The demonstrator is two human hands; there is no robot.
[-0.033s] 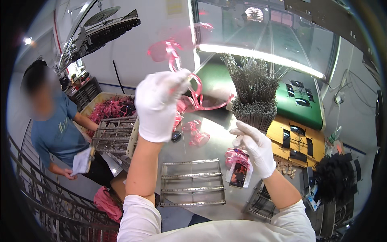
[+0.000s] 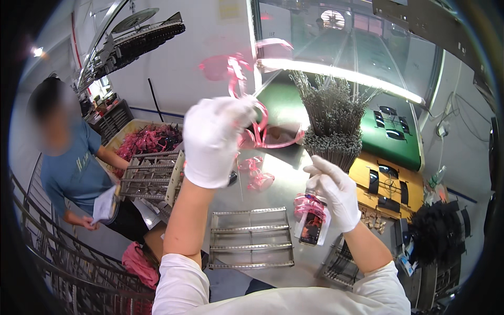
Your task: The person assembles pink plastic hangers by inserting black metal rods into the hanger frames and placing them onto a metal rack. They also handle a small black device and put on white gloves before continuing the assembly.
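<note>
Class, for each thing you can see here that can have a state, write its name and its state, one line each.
Left hand: gloved, closed on the pink piece
Pink piece: held up, blurred
Right hand: gloved, fingers bent, grip unclear
Phone: face up, screen lit
Lamp tube: lit
Wire bundle: standing upright
Metal rack: lying flat
Clipboard: tilted, held by the co-worker's hand

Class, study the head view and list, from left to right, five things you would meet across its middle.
Person in blue shirt → left gloved hand → right gloved hand → black curved pieces on the yellow board → dark bundle.
</note>
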